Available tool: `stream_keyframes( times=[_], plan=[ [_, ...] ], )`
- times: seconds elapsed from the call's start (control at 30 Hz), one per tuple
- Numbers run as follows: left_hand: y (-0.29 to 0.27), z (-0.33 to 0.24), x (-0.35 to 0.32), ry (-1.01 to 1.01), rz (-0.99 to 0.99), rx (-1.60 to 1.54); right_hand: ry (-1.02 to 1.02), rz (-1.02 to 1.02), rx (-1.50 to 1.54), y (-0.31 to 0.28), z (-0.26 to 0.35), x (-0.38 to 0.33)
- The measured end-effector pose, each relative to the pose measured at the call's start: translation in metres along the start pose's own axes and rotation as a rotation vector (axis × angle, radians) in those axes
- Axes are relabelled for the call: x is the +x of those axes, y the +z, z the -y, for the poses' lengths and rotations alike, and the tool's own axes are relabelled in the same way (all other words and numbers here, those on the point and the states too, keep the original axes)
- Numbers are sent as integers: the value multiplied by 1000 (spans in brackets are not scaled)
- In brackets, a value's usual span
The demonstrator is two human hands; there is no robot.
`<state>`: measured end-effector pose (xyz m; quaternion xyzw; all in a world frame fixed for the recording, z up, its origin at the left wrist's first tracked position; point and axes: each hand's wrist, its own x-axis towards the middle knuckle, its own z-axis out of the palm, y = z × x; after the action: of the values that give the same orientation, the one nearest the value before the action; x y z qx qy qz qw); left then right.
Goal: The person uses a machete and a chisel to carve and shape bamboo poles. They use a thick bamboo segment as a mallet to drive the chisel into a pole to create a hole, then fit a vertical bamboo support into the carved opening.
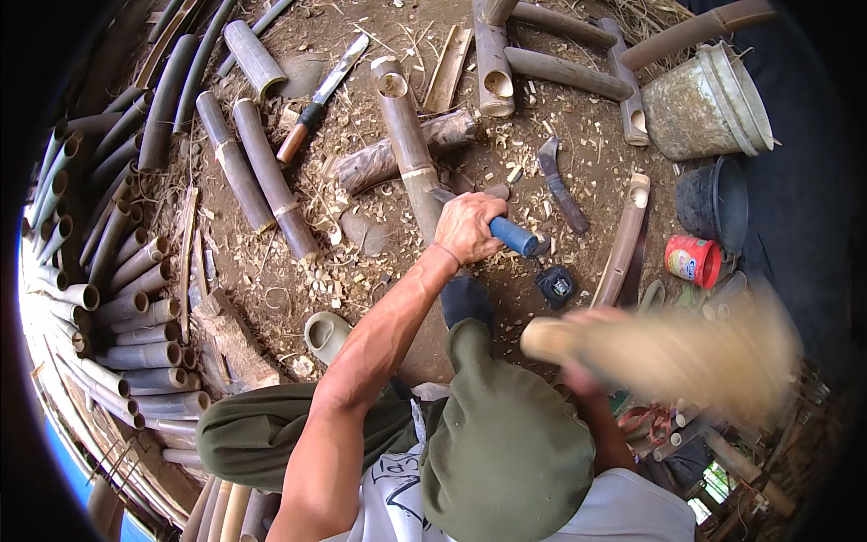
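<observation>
My left hand is closed round a chisel with a blue handle. The chisel's blade reaches the side of a brown bamboo pole, just below a pale joint. A round hole shows near the pole's far end. The pole lies across a short log, and my dark-socked foot is at its near end. To the right, my right hand grips a pale wooden mallet, smeared by motion. It is off to the right of the chisel's handle, not touching it.
A machete, a curved-handled tool and a black tape measure lie among wood chips. Cut bamboo lies left; more bamboo is stacked beyond. A bamboo frame, buckets and a red tin stand right.
</observation>
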<state>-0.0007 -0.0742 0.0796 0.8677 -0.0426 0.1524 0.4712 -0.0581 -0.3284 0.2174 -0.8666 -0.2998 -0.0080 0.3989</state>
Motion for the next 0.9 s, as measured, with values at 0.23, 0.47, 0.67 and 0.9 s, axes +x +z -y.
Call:
stream_keyframes(
  times=[0.23,0.47,0.67,0.9],
  plan=[
    [-26,-22,29,-149,-251,-201,479,-3,633,5,-20,-41],
    [-8,-25,-10,178,-178,-79,510,-131,519,-8,-32,-10],
    [-13,-10,-10,110,-129,-83,554,-97,520,-3,-28,-10],
    [-15,-5,-11,27,-99,-67,504,-66,651,-15,-6,13]
  ],
)
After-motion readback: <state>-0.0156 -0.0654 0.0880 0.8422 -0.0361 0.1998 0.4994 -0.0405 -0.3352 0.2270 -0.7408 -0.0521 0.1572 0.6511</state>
